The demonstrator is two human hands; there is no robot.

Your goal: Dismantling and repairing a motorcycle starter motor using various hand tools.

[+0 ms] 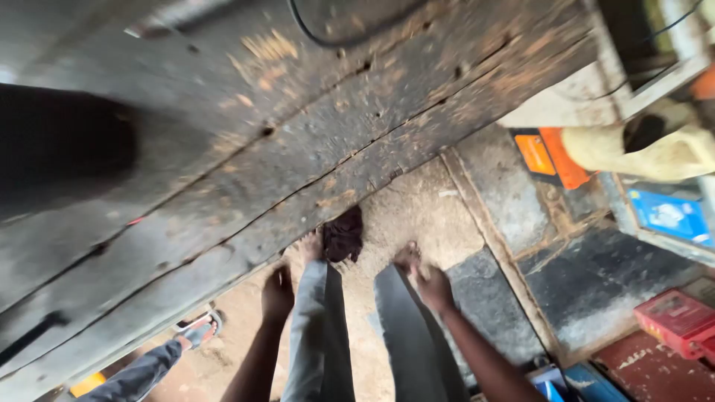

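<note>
Both hands hang at the worktop (246, 171) edge above the floor (417, 216). Left hand (277, 294) fingers curled, right hand (432, 286) loosely curled; neither holds anything. Dark cloth (344, 234) nearby.

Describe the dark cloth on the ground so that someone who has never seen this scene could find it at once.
Start at the big worn wooden bench that fills the upper left. Follow its lower edge to the middle, where sawdust-covered ground begins. The cloth lies there by a bare foot, just beyond the left hand: a crumpled, dark maroon bundle, the only soft thing on the pale dust.
</note>
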